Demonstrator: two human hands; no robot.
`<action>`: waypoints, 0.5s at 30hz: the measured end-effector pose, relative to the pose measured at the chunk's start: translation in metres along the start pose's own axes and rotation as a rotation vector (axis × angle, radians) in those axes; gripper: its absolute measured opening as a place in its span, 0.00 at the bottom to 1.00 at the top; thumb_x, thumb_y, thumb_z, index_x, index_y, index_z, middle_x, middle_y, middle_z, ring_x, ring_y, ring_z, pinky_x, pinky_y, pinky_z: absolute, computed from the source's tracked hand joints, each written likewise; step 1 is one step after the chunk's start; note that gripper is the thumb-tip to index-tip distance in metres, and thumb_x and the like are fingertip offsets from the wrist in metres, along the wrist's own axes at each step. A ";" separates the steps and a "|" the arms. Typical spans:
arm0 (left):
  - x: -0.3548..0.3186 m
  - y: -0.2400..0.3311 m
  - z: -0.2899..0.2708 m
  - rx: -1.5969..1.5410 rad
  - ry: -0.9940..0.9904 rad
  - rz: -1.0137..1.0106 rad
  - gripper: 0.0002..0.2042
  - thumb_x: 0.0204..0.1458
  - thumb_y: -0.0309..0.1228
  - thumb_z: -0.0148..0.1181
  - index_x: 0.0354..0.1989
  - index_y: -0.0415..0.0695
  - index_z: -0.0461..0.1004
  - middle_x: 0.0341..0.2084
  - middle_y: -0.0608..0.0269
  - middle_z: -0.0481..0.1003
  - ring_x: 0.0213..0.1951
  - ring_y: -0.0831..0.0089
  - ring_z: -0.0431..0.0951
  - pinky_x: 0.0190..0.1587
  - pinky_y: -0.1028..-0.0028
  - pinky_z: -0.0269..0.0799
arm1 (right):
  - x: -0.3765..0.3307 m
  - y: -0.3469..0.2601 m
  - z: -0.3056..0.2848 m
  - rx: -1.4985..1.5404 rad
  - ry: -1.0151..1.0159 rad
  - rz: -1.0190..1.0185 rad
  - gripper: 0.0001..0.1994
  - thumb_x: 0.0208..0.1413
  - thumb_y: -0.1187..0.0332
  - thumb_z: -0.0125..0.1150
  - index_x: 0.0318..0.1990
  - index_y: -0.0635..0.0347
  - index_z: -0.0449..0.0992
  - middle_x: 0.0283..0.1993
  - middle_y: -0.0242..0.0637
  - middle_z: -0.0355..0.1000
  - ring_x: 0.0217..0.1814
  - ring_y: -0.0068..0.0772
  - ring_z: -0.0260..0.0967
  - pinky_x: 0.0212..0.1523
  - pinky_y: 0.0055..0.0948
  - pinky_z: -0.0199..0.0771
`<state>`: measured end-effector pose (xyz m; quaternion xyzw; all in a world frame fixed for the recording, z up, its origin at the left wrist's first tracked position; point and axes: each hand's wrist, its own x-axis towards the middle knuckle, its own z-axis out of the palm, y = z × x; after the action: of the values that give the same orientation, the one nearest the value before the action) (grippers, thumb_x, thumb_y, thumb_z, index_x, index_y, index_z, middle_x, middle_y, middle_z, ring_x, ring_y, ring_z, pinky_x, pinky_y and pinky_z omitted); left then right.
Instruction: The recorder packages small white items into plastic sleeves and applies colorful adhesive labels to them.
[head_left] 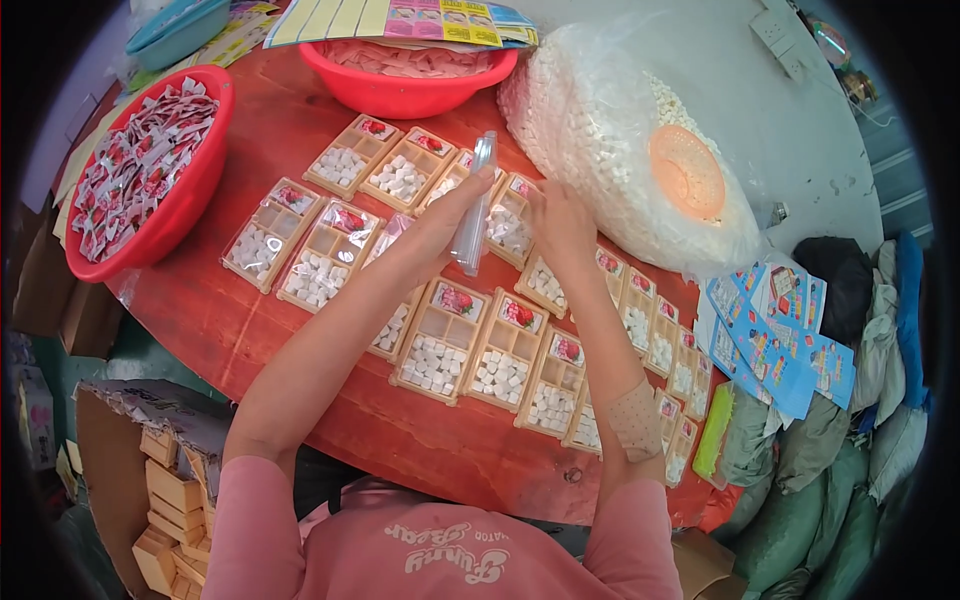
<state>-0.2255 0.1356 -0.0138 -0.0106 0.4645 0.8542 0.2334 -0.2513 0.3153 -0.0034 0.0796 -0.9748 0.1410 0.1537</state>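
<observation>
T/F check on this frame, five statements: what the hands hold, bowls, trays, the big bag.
1. The left hand holds a clear plastic lid on edge. True.
2. The red bowl at left is full of white cubes. False: it holds small red and white packets.
3. The trays lie on a red table. True.
4. The big clear bag holds white cubes. True.
5. The right hand rests in the big bag. False: it is over the trays, beside the lid.

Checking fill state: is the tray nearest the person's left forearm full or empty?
Partly full. That tray has white cubes in its lower compartment and a red packet on top; its middle compartments look empty.
</observation>
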 end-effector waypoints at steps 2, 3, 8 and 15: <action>-0.002 0.001 0.001 0.006 0.010 -0.011 0.23 0.51 0.53 0.50 0.45 0.47 0.63 0.30 0.65 0.69 0.32 0.78 0.71 0.30 0.73 0.72 | -0.002 0.001 0.013 -0.042 0.033 -0.142 0.16 0.54 0.61 0.50 0.45 0.64 0.69 0.50 0.51 0.66 0.51 0.50 0.64 0.52 0.41 0.62; -0.004 0.001 0.001 0.008 0.015 0.005 0.25 0.51 0.53 0.50 0.47 0.46 0.63 0.32 0.64 0.69 0.33 0.77 0.71 0.30 0.73 0.73 | -0.004 0.002 0.022 -0.097 -0.036 -0.122 0.20 0.56 0.59 0.46 0.50 0.63 0.64 0.56 0.51 0.59 0.58 0.49 0.57 0.56 0.43 0.57; -0.018 0.004 -0.003 -0.004 0.038 -0.009 0.29 0.51 0.54 0.49 0.52 0.44 0.60 0.37 0.61 0.70 0.36 0.74 0.72 0.32 0.71 0.74 | -0.011 0.004 0.033 -0.185 -0.325 0.024 0.29 0.60 0.50 0.34 0.63 0.58 0.49 0.67 0.47 0.44 0.69 0.45 0.39 0.65 0.49 0.39; -0.034 -0.002 -0.005 -0.119 0.067 0.024 0.34 0.48 0.58 0.50 0.54 0.41 0.57 0.38 0.59 0.67 0.37 0.73 0.71 0.34 0.70 0.72 | -0.016 0.003 0.038 -0.209 -0.283 0.069 0.31 0.59 0.48 0.31 0.64 0.58 0.46 0.69 0.45 0.38 0.71 0.41 0.35 0.66 0.49 0.31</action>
<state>-0.1953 0.1191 -0.0099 -0.0475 0.4204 0.8822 0.2066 -0.2474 0.3088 -0.0439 0.0488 -0.9982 0.0314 0.0176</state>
